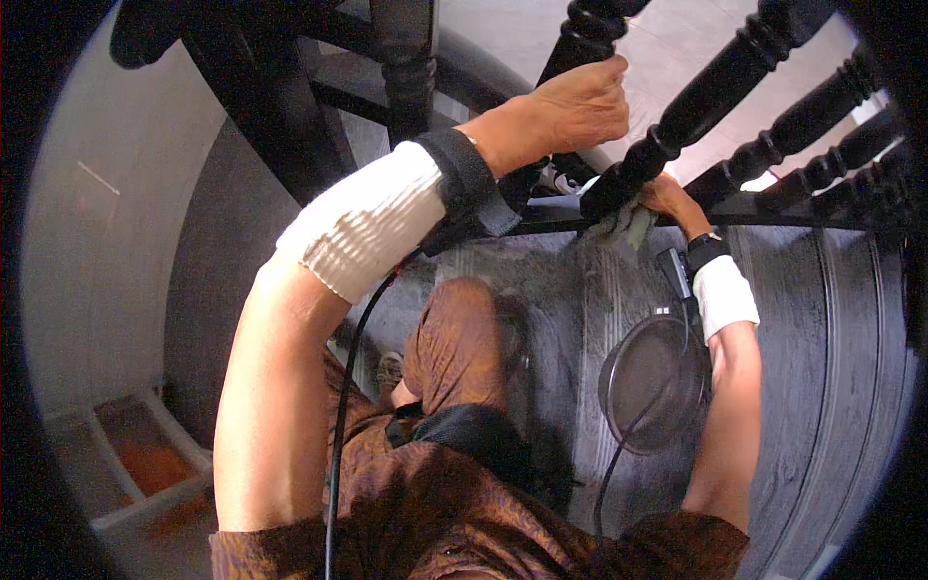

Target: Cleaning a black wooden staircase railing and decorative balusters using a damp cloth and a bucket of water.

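My left hand (pixel 580 105) is curled at a dark, turned wooden baluster (pixel 589 32) and appears to grip it, though the finger pads are hidden. Lower down to the right, my right hand (pixel 663 194) holds a greyish-green cloth (pixel 629 226) at the foot of another baluster (pixel 656 148). That baluster partly covers the right fingers. The cloth hangs over the dark bottom rail (pixel 554 212) at the edge of the stair treads.
A dark round basin (pixel 656 391) rests on the steps (pixel 783 377) beside my right forearm. Black cables (pixel 346 377) run along my body to both wrists. More balusters (pixel 797 123) stand to the right. A pale wall (pixel 109 217) rises at left.
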`<state>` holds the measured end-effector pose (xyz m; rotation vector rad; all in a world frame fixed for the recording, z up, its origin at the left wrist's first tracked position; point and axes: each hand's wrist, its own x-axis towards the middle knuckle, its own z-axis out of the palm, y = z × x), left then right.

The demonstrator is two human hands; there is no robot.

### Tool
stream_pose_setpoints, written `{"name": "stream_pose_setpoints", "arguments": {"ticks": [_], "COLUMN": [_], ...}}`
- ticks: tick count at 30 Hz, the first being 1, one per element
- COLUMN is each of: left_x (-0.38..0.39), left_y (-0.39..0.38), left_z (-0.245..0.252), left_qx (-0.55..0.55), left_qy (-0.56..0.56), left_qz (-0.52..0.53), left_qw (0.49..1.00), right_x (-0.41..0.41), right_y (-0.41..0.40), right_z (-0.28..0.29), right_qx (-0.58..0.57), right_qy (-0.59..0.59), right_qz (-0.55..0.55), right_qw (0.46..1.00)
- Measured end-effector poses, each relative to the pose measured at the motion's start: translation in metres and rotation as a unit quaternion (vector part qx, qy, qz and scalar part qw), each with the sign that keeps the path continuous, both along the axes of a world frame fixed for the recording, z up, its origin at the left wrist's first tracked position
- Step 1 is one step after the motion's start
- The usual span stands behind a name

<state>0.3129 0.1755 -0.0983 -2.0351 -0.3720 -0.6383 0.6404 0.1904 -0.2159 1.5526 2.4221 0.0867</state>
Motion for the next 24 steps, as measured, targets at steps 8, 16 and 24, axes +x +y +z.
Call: {"name": "stream_pose_setpoints", "arguments": {"ticks": [8,16,24], "left_x": [-0.012,-0.002,0.003], "left_y": [-0.001,0.002,0.002], "left_z": [-0.003,-0.004,-0.001], "left_qx": [0.010,0.015,0.039], "left_qy": [0.005,0.010,-0.004], "left_qz": [0.022,0.018,0.021], "left_qw": [1.000,1.000,0.999], "right_x": [-0.074,0.026,-0.031], "right_y": [-0.009,0.014,-0.036], "right_z": [0.015,-0.003,0.058], "right_qx": [0.027,0.042,0.123], "right_qy": [0.397,-0.023,-0.255], "right_qz": [-0.215,-0.029,-0.080], "right_qw": [0.892,0.998,0.956]}}
